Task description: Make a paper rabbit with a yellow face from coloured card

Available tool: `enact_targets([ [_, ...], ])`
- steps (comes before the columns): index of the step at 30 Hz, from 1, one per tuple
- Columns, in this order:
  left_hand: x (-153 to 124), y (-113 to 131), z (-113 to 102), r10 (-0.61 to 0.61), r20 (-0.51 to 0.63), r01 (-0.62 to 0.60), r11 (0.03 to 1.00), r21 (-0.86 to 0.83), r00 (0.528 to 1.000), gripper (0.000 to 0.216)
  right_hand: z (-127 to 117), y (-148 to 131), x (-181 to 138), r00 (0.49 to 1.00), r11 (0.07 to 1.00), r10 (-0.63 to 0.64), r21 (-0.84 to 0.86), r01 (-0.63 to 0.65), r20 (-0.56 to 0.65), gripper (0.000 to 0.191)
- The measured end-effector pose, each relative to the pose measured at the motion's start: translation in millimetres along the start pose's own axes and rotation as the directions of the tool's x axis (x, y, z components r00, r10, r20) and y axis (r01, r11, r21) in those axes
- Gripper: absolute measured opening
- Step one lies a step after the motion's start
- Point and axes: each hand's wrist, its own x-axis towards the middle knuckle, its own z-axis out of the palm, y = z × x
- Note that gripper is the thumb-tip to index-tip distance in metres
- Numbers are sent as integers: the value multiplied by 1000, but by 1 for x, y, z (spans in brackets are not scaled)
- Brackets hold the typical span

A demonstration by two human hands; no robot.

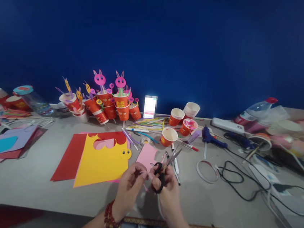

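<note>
My left hand (pixel 131 184) pinches a small strip of pink paper (pixel 149 175) close in front of my body. Black-handled scissors (pixel 162 175) rest in my right hand (pixel 169 194), their blades angled up and away to the right. The fingertips of my right hand also come close to the pink strip; whether they grip it I cannot tell. Just beyond the hands lies a pink paper sheet (pixel 146 154). To the left are a yellow sheet (pixel 99 166) with a scalloped top edge and a yellow paper face (pixel 125 154) with googly eyes.
Red paper cups (pixel 122 111) with paper animal figures stand at the back left. More cups (pixel 169 137) stand behind my hands. A blue glue gun (pixel 214 138), black cable (pixel 232 177) and white tape ring (pixel 208 171) lie right. Coloured paper (pixel 13 143) is stacked far left.
</note>
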Motion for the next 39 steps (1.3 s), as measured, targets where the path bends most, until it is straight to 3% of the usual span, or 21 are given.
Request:
enact_targets([
  [5,5,2,-6,-42,-4,42,998,-51,999,23,-11,4,-2,997,997,56,-52,-53,45,38],
  [13,9,7,-9,-104,145,103,995,18,984,27,-13,0,0,994,998,-11,-65,18,113,33],
  [20,4,3,-6,-141,94,145,989,-40,986,28,-8,4,1,996,996,-56,-66,60,63,34],
  [26,5,2,-7,-92,23,93,994,-52,995,19,-10,1,0,994,996,27,-87,-18,102,40],
  [30,9,5,-7,-33,9,34,993,-116,999,13,-22,7,-6,972,980,55,-200,-9,226,43],
  [33,12,4,-7,-70,-18,66,985,-158,997,11,-29,12,-12,919,968,121,-248,-26,374,50],
  [39,12,-2,-7,-97,-40,87,975,-207,994,12,-29,16,-21,892,958,188,-275,-75,410,54],
])
